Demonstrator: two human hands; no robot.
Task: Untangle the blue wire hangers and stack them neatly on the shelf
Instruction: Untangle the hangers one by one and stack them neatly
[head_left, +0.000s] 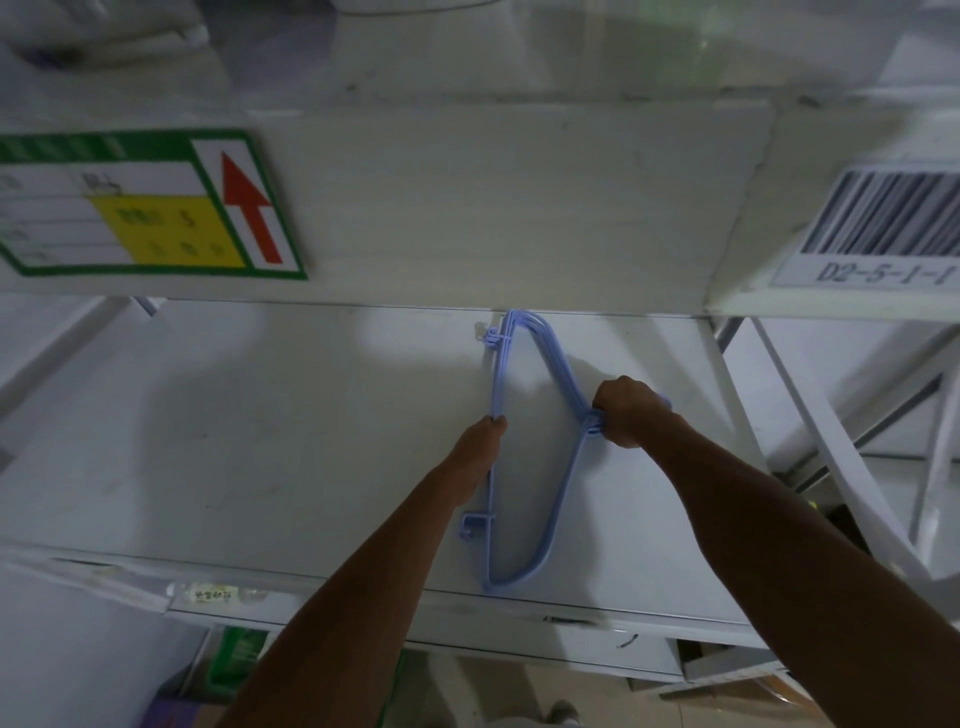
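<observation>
From where I stand, the blue hangers are already gathered into one bundle on the white shelf, a little toward 3 o'clock of its middle. The bundle's long axis runs from 12 to 6 o'clock. I cannot tell whether it lies flat on the board or is lifted a touch.

The left hand has its fingertips closed on the straight bottom bars on the 9 o'clock side. The right hand is a tight fist round the necks on the 3 o'clock side, where the hooks disappear into it.

Above, at 10 o'clock, a green-bordered label with a red arrow sits on the upper beam. A barcode tag sits at 2 o'clock.

The untangling looks mostly done, so I judge the step in hand to be squaring the stack. To do it well:

- Keep the right fist firm on the necks so the hooks stay together.
- Let the left fingers slide along the bars and press them flush; near 12 o'clock the strands fan out a little.
- Check the small clips at both ends, since those could catch on one another.
- Lower the bundle flat, well back from the front edge at 6 o'clock, and let go of the bars before the necks.
</observation>
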